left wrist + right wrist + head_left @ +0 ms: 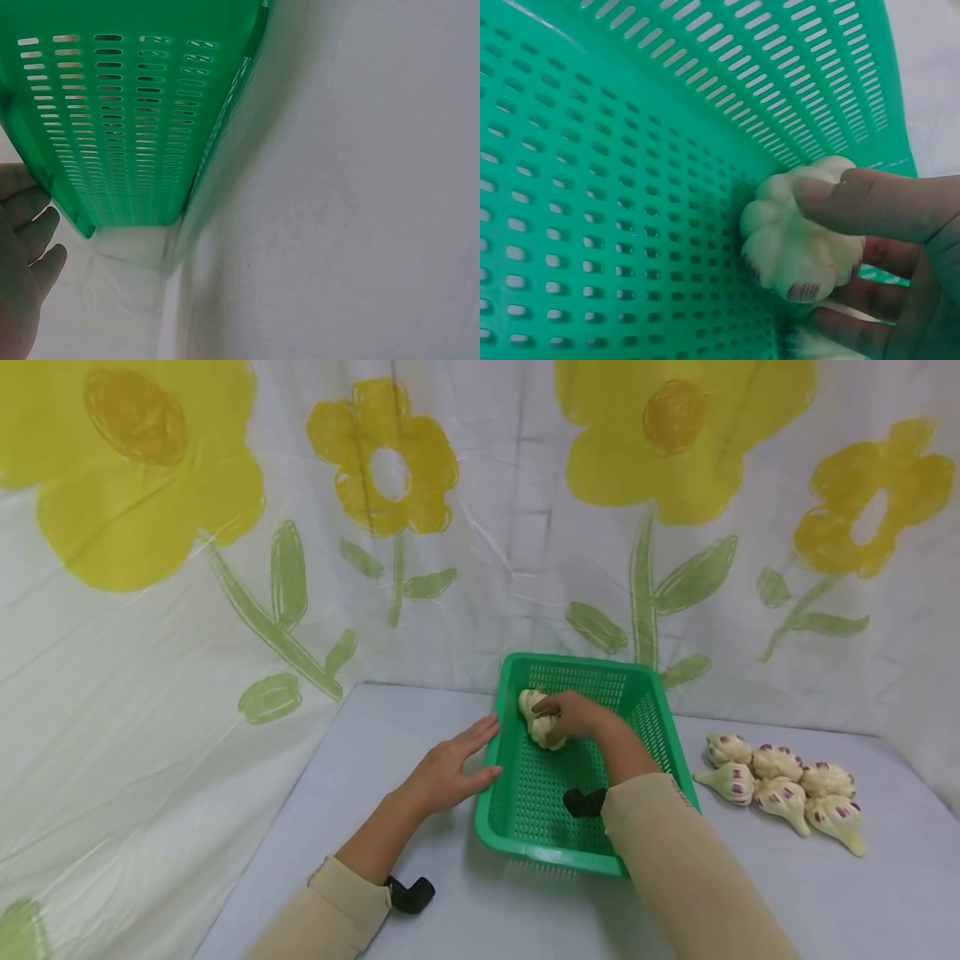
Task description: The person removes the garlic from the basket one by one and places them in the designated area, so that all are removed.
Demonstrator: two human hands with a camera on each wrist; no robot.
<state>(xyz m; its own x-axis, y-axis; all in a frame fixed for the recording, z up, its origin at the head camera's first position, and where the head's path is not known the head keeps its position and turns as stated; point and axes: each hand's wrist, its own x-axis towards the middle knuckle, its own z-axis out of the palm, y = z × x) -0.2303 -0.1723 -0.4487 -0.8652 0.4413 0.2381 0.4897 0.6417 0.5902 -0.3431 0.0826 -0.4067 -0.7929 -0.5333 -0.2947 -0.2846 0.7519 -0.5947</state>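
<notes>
Pinched garlic bulb in right hand, set left hand straight-fingered at basket; risked bumping second bulb alongside, by slipping.

Flower-print sheeting behind a pale table suggests a curtained booth.

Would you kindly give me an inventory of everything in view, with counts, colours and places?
Basket: one, green, on the table
Table: one, pale, beneath the basket
Garlic bulbs: six, cream with purple marks, on the table right of the basket
Other garlic bulbs: two, cream, inside the basket toward its far left
Flowered sheet: at least one, white with yellow and green, behind the table
Black wrist pieces: two, black, one at each wrist
Sleeves: two, beige, on the forearms
Left hand: one, bare, at the basket's left rim
Right hand: one, bare, inside the basket, gripping garlic
</notes>
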